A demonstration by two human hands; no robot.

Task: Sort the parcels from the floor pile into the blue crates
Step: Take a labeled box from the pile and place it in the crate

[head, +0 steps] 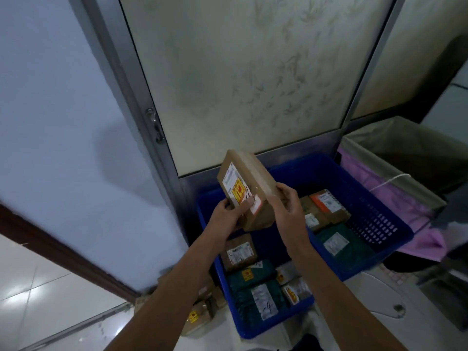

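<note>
A brown box (247, 191) is gripped at its lower end by the left hand (228, 217) and right hand (287, 207), label tilted upward, apparently for reading, just above the blue crates (372, 219) beneath.

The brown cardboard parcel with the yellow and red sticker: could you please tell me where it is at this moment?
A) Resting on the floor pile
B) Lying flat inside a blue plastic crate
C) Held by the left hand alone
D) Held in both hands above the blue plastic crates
D: the left hand and right hand both grip the brown cardboard parcel, lifted above the blue plastic crates.
</note>
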